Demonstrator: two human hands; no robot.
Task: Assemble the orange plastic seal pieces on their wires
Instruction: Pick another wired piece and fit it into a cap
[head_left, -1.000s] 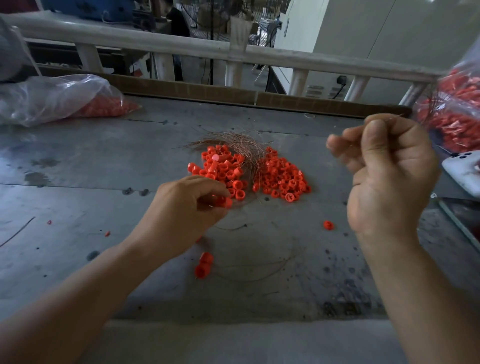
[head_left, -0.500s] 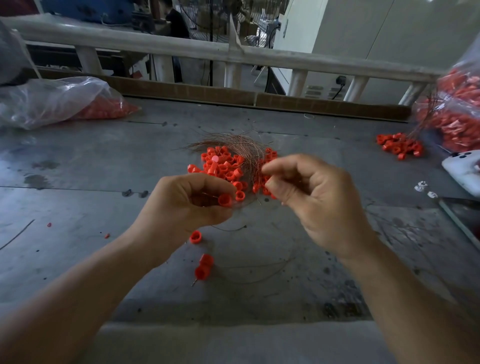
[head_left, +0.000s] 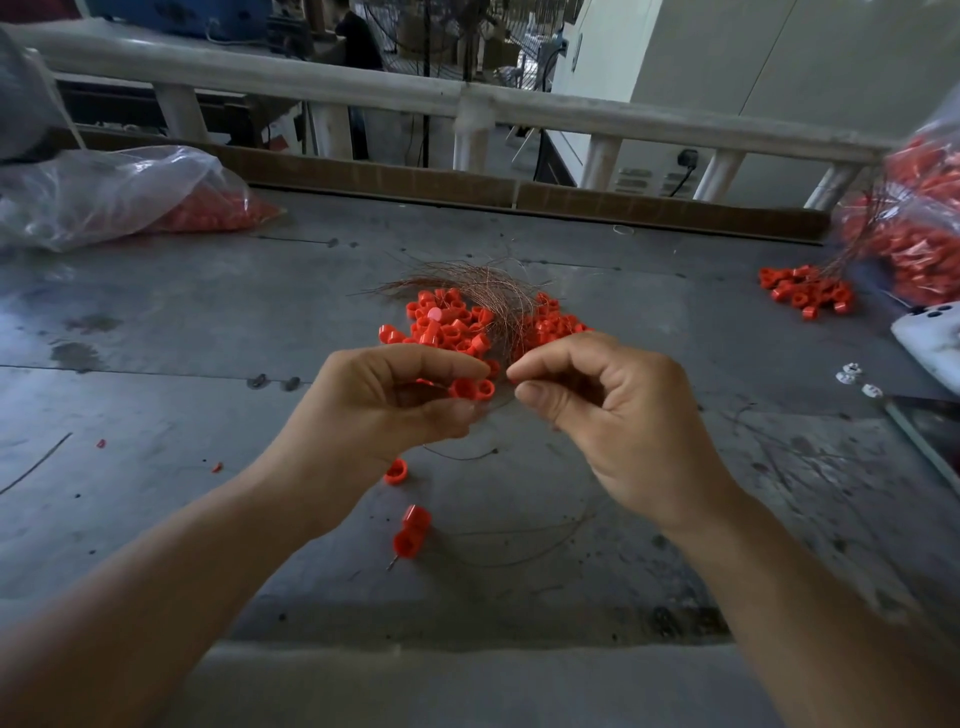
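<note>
Orange seal pieces (head_left: 470, 387) sit pinched in the left hand (head_left: 384, 405), raised toward the right hand (head_left: 618, 421) for threading, I judge. Its thumb and forefinger close narrowly, any wire there too thin to tell. Spare pile (head_left: 447, 322) lies behind on the counter (head_left: 208, 415).

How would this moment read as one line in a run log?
left hand: holds orange seal piece | right hand: pinching, contents unclear | loose pile: behind hands

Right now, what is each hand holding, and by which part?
Left hand pinches orange seal pieces by their sides. Right hand presses thumb to forefinger; whether anything is between them cannot be told.
</note>
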